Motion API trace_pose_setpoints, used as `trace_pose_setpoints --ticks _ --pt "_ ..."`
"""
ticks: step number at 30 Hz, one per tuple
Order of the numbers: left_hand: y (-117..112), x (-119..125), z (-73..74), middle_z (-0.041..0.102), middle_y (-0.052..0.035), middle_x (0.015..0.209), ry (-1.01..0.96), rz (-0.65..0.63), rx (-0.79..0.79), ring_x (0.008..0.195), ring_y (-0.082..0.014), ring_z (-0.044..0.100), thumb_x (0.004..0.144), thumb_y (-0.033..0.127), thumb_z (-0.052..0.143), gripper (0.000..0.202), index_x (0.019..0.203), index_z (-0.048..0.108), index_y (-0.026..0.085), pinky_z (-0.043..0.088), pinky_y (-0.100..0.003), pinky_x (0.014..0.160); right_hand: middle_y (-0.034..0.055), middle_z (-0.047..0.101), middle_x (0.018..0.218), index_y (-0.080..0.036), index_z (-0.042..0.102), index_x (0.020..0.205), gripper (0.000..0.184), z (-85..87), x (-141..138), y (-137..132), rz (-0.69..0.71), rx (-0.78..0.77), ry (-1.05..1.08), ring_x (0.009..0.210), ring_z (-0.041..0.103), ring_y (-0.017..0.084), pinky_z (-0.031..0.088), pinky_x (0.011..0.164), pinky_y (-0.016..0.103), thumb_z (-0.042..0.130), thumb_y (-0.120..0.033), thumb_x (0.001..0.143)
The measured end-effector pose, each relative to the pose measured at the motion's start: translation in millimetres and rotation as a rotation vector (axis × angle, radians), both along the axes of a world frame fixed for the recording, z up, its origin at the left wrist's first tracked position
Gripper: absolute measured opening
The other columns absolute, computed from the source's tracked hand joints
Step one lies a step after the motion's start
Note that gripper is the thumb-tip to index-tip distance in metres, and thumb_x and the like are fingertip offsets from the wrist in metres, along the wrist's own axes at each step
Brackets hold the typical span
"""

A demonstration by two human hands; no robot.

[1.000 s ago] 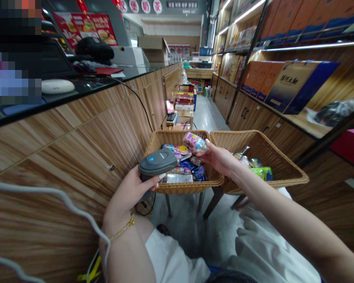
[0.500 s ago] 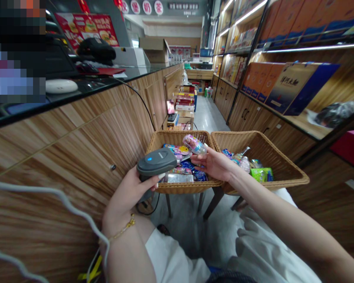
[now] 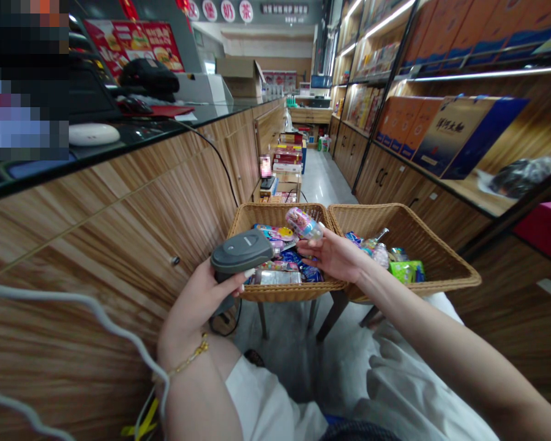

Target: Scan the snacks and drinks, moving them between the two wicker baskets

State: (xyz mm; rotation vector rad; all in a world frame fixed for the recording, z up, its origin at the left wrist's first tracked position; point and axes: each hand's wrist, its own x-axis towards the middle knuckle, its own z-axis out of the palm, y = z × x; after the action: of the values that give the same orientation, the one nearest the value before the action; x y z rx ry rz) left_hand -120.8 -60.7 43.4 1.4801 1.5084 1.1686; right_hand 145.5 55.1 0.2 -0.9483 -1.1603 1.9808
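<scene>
My left hand (image 3: 215, 285) is wrapped round the handle of a dark grey barcode scanner (image 3: 241, 250), whose head points right. Between the fingertips and thumb of my right hand (image 3: 333, 251) is a small clear bottle with a pink printed wrap (image 3: 303, 224), held tilted above the left wicker basket (image 3: 298, 286). In that basket lie packaged goods, among them several blue packets (image 3: 290, 260) and a silvery box (image 3: 278, 277). The right wicker basket (image 3: 450, 280) stands beside it and holds a green packet (image 3: 404, 271) and other small items.
A wooden counter (image 3: 119, 226) with a dark glass top runs along my left. Shelves with boxed goods (image 3: 459, 138) line the right. Stacked boxes (image 3: 288, 158) and a phone on a stand (image 3: 266, 171) are beyond the baskets. A white cable (image 3: 96, 306) hangs at lower left.
The blue light on the scanner has gone out, and the scanner has shifted very slightly left. My right hand holds the bottle in almost the same place.
</scene>
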Motion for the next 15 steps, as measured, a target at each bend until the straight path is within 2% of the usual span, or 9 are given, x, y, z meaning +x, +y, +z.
trace_pose_setpoints --ticks 3,7,12,15 --pt "0.1 -0.8 -0.5 0.064 0.0005 0.055 -0.001 -0.004 0.005 0.053 -0.0193 0.058 0.067 0.047 0.080 0.031 0.069 0.062 0.022 0.052 -0.029 0.053 0.0124 0.078 0.113 -0.022 0.066 0.075 0.056 3.0 2.9 0.2 -0.069 0.063 0.004 0.119 0.068 0.030 0.051 0.107 0.046 0.056 -0.074 0.092" --pt "-0.6 -2.0 -1.4 0.065 -0.0001 0.057 -0.007 0.006 -0.002 0.054 -0.0193 0.059 0.068 0.046 0.079 0.029 0.070 0.063 0.021 0.052 -0.029 0.054 0.0105 0.079 0.103 -0.022 0.074 0.090 0.052 7.5 21.2 5.6 -0.336 0.309 -0.064 0.112 0.068 0.030 0.052 0.100 0.042 0.072 -0.073 0.080" --pt "-0.1 -2.4 -3.0 0.065 0.0000 0.057 -0.011 0.005 0.017 0.053 -0.0191 0.058 0.070 0.045 0.077 0.027 0.070 0.063 0.022 0.052 -0.029 0.054 0.0073 0.075 0.100 -0.022 0.074 0.094 0.048 4.7 71.0 24.0 -0.651 0.649 -0.365 0.110 0.065 0.030 0.049 0.101 0.046 0.072 -0.068 0.081" --pt "0.5 -1.3 -2.5 0.063 0.0005 0.057 0.006 -0.002 0.021 0.054 -0.0194 0.058 0.071 0.047 0.078 0.029 0.070 0.062 0.023 0.053 -0.030 0.055 0.0096 0.069 0.110 -0.023 0.073 0.102 0.045 -3.1 101.9 35.2 -0.869 0.818 -0.581 0.110 0.062 0.032 0.050 0.099 0.051 0.076 -0.060 0.077"
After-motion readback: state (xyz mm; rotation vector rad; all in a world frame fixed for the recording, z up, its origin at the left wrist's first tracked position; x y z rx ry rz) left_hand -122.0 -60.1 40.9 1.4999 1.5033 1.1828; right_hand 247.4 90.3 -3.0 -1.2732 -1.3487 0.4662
